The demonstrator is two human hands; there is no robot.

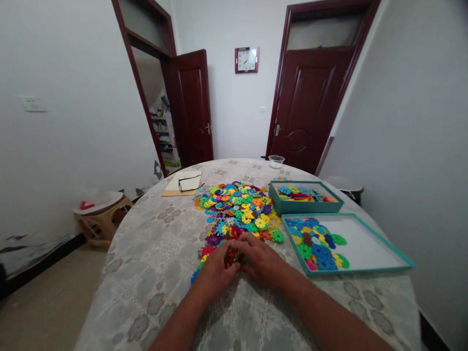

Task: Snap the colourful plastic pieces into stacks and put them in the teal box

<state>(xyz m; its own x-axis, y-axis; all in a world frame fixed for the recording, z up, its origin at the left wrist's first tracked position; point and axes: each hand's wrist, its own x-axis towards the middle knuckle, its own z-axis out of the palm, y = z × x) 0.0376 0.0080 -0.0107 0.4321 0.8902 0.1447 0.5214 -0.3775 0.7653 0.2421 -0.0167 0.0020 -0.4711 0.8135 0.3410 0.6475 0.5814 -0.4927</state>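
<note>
At the near edge of a heap of colourful plastic snowflake discs (237, 204), my two hands meet. My left hand (218, 265) has its fingers curled round small red plastic snowflake discs (231, 256), with a bit of green showing beside them. Bent over the same discs from the other side is my right hand (261, 256), its fingertips pressed close to the left ones. The fingers hide much of what they hold. More loose discs, including a red disc (207, 250) and a blue disc (194, 277), lie left of my left hand.
On the right stands a green-edged box (307, 207) of plastic pieces, with a shallow lid (369, 270) holding discs before it. Glasses (190, 184) rest on a notepad (171, 186) at the back left. A clear bowl (276, 162) sits at the far edge of the patterned tablecloth (146, 273).
</note>
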